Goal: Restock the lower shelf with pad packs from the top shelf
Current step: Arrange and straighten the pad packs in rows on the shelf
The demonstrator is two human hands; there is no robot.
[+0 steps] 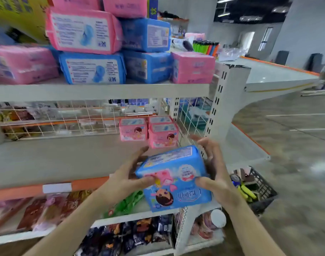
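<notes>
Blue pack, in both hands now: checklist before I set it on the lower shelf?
1. Grip: left hand and right hand hold the blue pack at its sides: ok.
2. Room on lower shelf left of pink packs: ok.
3. Pack upright like those: not ok, tilted.
4. Right hand clear of wire panel: cannot tell.
5. Stock on top shelf: ok.

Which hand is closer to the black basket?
Right. The right hand grips the blue pad pack just left of the black basket; the left hand holds its opposite side, farther away.
</notes>
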